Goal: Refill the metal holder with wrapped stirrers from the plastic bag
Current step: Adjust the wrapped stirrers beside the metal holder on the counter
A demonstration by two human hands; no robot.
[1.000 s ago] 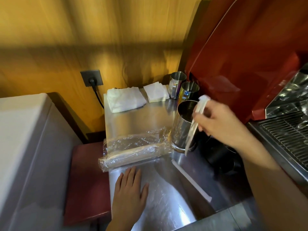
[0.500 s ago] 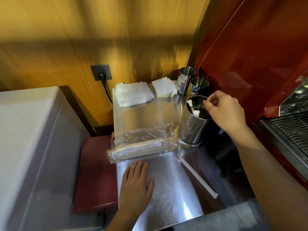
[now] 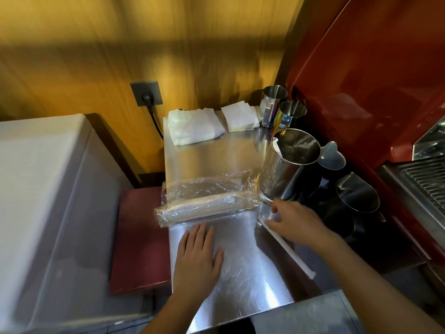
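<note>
Paper-wrapped stirrer (image 3: 289, 249): light, thin, slippery on steel tabletop (image 3: 240, 273); best pinched mid-length. Right hand (image 3: 296, 222) grip loosely open, touching it; left hand (image 3: 197, 259) flat, empty.

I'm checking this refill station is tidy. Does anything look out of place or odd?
One wrapped stirrer lies loose on the steel counter, outside the plastic bag and the metal holder; the right hand rests on its far end.

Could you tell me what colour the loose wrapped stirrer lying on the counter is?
White, seen in the head view: the wrapped stirrer.
</note>
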